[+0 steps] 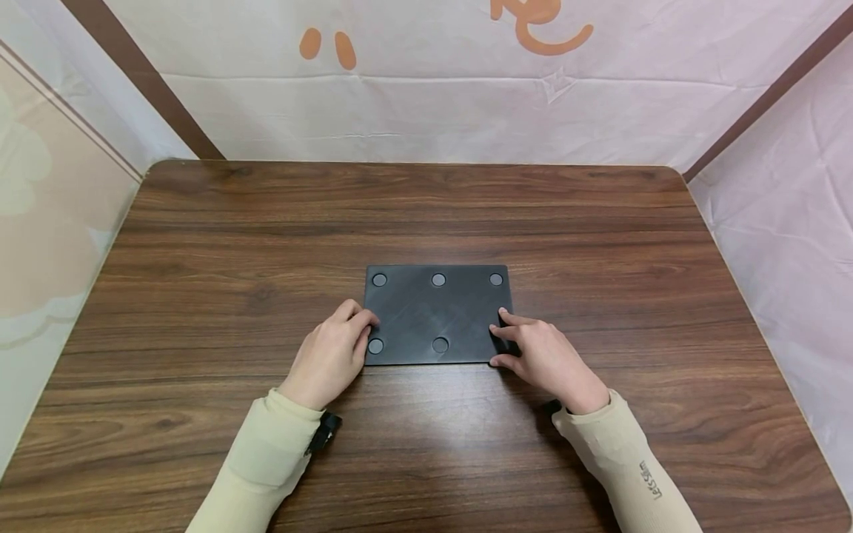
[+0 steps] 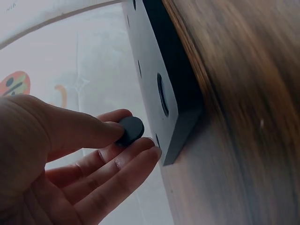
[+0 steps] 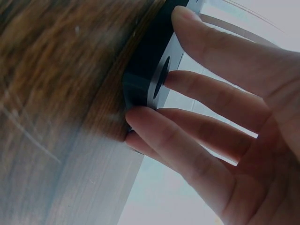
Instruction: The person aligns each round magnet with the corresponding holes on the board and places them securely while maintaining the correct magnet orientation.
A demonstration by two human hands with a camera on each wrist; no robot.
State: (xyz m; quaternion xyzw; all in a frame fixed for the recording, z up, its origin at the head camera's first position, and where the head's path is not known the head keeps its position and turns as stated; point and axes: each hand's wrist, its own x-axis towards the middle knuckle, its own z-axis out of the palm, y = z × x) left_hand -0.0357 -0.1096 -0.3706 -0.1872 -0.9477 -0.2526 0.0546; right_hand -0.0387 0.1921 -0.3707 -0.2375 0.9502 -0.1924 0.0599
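Note:
A flat black rectangular board (image 1: 436, 311) lies on the table with round grey-centred spots along its long sides. My left hand (image 1: 335, 348) is at the board's left end. In the left wrist view its thumb and fingers pinch a small black disc (image 2: 133, 129), close beside the board's face, and the outer fingertips reach the board's edge. My right hand (image 1: 536, 352) touches the board's right end with spread, fairly straight fingers. Its thumb lies at the near edge, and one fingertip meets a round spot (image 3: 161, 77) in the right wrist view. That hand hides the near right corner.
The brown wood-grain table (image 1: 266, 237) extends around the board on all sides. Pale printed curtains (image 1: 426, 111) hang behind and at both sides of it. A dark strap piece (image 1: 324, 431) sits at the left sleeve's cuff.

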